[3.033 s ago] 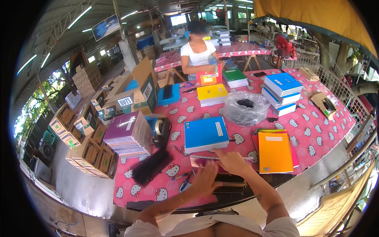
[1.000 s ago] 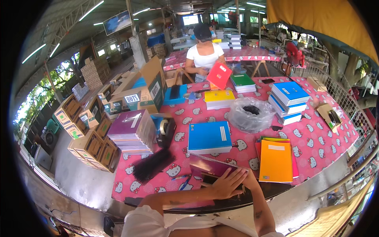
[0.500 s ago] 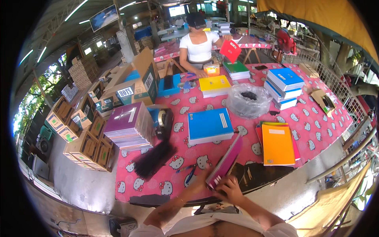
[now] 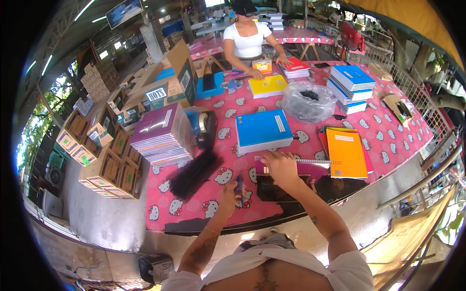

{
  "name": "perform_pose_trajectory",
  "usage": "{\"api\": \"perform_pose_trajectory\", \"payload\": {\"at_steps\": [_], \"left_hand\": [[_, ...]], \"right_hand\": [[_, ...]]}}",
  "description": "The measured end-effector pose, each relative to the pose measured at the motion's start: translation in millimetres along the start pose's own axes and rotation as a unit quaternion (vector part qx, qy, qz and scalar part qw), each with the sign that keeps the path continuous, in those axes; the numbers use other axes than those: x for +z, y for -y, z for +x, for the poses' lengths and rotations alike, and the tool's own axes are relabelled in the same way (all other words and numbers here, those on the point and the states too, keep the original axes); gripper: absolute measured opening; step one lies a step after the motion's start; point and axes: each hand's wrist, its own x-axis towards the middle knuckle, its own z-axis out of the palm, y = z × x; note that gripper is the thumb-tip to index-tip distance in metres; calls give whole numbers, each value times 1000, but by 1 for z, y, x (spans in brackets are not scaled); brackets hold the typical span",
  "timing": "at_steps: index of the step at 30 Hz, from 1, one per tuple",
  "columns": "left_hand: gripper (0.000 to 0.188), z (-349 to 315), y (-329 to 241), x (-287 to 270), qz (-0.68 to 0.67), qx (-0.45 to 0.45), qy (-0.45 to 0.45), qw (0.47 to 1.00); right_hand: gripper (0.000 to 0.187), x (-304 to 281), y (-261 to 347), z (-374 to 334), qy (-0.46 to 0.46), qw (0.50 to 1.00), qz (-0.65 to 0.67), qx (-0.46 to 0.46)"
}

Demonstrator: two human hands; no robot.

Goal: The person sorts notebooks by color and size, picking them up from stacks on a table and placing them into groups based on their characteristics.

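Pressing my right hand (image 4: 280, 167) flat and open on the purple notebook (image 4: 310, 170), I see my left hand (image 4: 232, 191) gripping a blue pen (image 4: 239, 186) on the table (image 4: 194, 203).

The left hand (image 4: 228, 193) holds a blue pen (image 4: 240, 186) near the front edge of the pink tabletop (image 4: 388, 136), and the right hand (image 4: 280, 167) lies flat on a purple spiral notebook (image 4: 310, 169). Just behind it lies a stack of blue notebooks (image 4: 262, 130); orange notebooks (image 4: 345, 152) lie to the right.
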Motion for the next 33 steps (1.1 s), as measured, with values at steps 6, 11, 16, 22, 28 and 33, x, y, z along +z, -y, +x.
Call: {"api": "perform_pose_trajectory", "payload": {"at_steps": [6, 11, 16, 22, 28, 33], "left_hand": [[42, -40, -52, 35, -151, -12, 208, 966], [36, -35, -59, 42, -208, -11, 179, 961], [31, -31, -67, 46, 262, 240, 64, 933], [41, 20, -5, -39, 490, 369, 24, 789], [36, 75, 5, -19, 563, 431, -42, 704], [36, 161, -52, 55, 507, 456, 15, 731]], "right_hand": [[16, -11, 13, 6, -61, 991, 117, 18], [18, -17, 18, 6, -40, 989, 135, 40], [19, -19, 6, 2, -52, 991, 121, 30], [26, -63, -50, -26, -46, 998, 1, -41], [27, -193, -145, -30, -160, 883, 324, 298], [21, -255, -222, -10, -279, 907, 218, 230]]}}
